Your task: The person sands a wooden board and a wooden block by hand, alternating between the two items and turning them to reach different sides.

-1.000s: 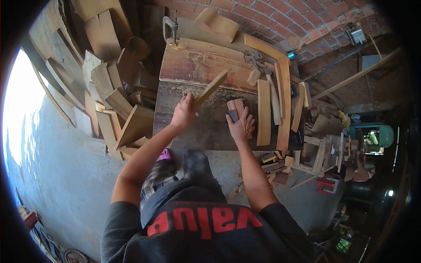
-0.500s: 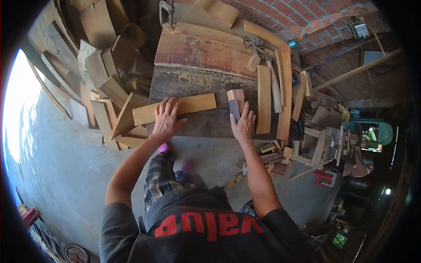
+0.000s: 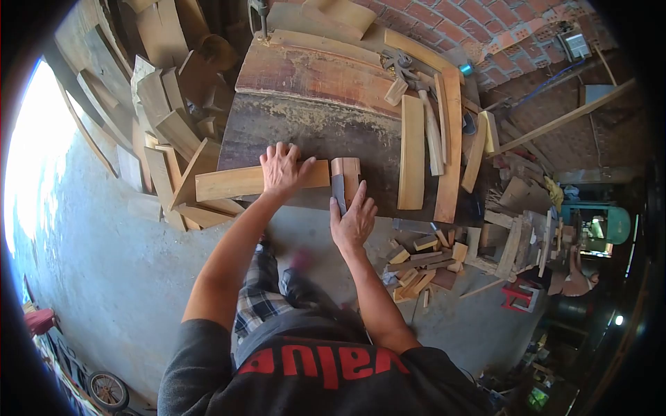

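A light wooden board (image 3: 232,182) lies crosswise near the front edge of the dark, worn workbench (image 3: 236,142). My left hand (image 3: 283,166) presses flat on the board's right part, fingers apart. Just past the board's right end is a short reddish wooden block (image 3: 352,167), with a grey strip (image 3: 338,188) that looks like sandpaper along its left side. My right hand (image 3: 354,218) grips the block's near end, thumb on the left by the strip and fingers on the right. Part of the block is hidden under that hand.
Right of the block, a wide wooden piece (image 3: 411,152) and a long curved strip (image 3: 449,149) lie on the bench. A metal clamp (image 3: 262,19) stands at the far left corner. Stacked boards (image 3: 166,125) lean at left; offcuts (image 3: 420,267) litter the floor at right.
My right hand has moved left with the block, bringing it close to the board's end. My left hand has slid right along the board. The view has shifted slightly.
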`<state>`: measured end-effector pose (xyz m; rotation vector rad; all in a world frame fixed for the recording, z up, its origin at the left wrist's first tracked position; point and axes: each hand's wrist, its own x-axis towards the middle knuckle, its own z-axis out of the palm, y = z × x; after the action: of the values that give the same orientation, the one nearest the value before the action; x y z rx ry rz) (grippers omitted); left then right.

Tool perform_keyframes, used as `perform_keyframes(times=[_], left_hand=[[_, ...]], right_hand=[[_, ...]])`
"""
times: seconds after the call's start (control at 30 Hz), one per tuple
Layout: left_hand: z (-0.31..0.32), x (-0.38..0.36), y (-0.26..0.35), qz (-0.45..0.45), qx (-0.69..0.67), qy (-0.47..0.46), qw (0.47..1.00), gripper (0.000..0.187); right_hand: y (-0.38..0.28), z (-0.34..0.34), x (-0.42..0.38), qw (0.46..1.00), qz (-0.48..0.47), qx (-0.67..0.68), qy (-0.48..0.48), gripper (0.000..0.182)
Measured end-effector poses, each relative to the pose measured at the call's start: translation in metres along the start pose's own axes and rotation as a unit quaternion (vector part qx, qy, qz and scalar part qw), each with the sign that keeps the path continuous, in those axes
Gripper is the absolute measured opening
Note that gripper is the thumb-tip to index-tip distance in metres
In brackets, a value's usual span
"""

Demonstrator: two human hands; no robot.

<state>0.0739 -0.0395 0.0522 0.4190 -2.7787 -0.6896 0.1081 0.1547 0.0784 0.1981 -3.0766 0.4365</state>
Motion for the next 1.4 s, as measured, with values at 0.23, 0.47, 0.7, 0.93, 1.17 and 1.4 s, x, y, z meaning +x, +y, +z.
perform_keyframes(times=[0.23,0.47,0.7,0.93,1.17,1.4], left_hand=[[0.019,0.008,0.009,-0.007,0.036,-0.027,0.999,0.031],[0.023,0.010,0.007,-0.003,0.024,0.014,1.000,0.026],[0.025,0.009,0.008,-0.005,0.031,0.011,0.999,0.025],[0.026,0.009,0.008,-0.008,0.034,0.016,0.999,0.025],[0.025,0.007,0.008,-0.001,0.034,0.020,0.999,0.024],[0.029,0.010,0.006,-0.012,0.031,0.028,0.999,0.021]], right_hand=[[-0.025,0.015,0.048,1.000,0.002,-0.028,0.006,0.085],[-0.021,0.012,0.059,0.998,-0.053,-0.031,0.016,0.081],[-0.023,0.015,0.075,0.997,-0.070,0.017,0.040,0.079],[-0.010,0.008,0.050,0.997,-0.078,0.005,0.029,0.076],[-0.031,0.019,0.110,0.995,-0.088,0.027,0.036,0.072],[-0.003,0.010,0.039,0.998,-0.051,0.020,0.006,0.071]])
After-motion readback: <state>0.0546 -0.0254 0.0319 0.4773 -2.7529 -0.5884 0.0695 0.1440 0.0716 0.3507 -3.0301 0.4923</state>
